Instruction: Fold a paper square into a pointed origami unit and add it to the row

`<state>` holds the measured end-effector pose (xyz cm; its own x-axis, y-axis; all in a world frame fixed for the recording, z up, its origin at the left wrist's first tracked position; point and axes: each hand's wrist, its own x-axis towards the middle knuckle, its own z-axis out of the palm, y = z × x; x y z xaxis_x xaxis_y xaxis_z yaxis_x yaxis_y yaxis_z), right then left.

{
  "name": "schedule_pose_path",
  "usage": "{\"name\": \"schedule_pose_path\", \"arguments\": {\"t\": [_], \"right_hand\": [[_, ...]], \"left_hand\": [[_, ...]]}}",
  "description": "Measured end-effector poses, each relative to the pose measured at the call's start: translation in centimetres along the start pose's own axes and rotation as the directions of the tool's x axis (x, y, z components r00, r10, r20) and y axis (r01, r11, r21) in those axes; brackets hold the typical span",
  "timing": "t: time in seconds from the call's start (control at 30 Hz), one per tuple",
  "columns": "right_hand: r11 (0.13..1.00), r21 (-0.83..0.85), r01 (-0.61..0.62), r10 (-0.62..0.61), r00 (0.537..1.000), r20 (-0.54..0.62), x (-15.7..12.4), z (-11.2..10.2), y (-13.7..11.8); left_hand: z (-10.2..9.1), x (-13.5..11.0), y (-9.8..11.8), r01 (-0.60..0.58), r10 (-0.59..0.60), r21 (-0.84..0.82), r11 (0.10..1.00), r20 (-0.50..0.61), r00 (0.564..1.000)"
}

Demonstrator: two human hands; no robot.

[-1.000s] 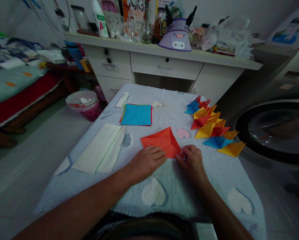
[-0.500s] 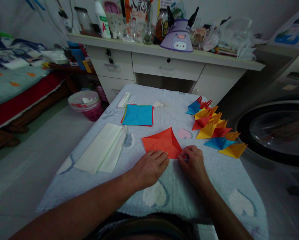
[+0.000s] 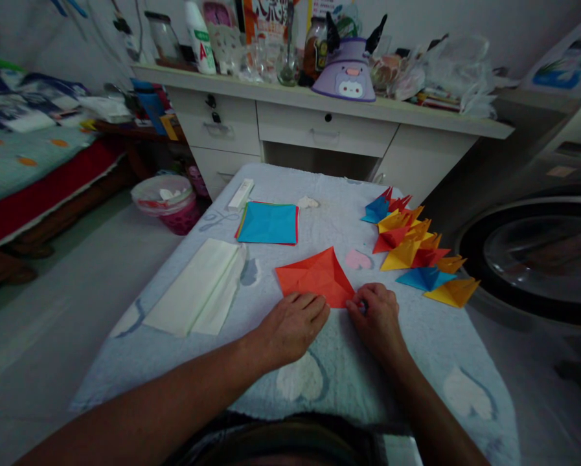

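A creased orange-red sheet of origami paper (image 3: 317, 275) lies on the cloth-covered table (image 3: 339, 382) in front of me. My left hand (image 3: 295, 323) rests flat over its near edge, fingers stretched out. At the paper's right corner, my right hand (image 3: 376, 314) pinches the edge between thumb and curled fingers. Farther off and to the left is a stack of coloured paper squares (image 3: 269, 223), blue on top. Several folded paper cranes (image 3: 407, 249) in red, yellow, orange and blue stand in a row to the right.
Folded pale paper towels (image 3: 193, 288) and a small white box (image 3: 241, 194) lie on the table's left side. Behind stands a white drawer desk (image 3: 319, 123) bearing a purple visor (image 3: 348, 71). A pink bin (image 3: 173, 207) is at left, a washing machine (image 3: 562, 194) at right.
Almost nothing differs. My right hand has shifted very slightly at the paper's corner; the left hand and the paper stay nearly in place.
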<state>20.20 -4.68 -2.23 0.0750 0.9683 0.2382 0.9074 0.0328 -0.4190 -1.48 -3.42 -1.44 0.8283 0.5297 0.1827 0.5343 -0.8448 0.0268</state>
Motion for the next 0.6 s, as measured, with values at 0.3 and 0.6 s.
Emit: {"name": "schedule_pose_path", "arguments": {"t": [0.3, 0.6], "right_hand": [[0.999, -0.027, -0.03, 0.03, 0.999, 0.015, 0.02, -0.15, 0.18], [0.999, -0.029, -0.024, 0.025, 1.0, 0.004, -0.05, -0.14, 0.5]], "left_hand": [[-0.24, 0.01, 0.0, 0.022, -0.022, -0.012, 1.0, 0.028, 0.999], [-0.38, 0.15, -0.12, 0.038, -0.036, -0.029, 0.999, 0.058, 0.998]]}}
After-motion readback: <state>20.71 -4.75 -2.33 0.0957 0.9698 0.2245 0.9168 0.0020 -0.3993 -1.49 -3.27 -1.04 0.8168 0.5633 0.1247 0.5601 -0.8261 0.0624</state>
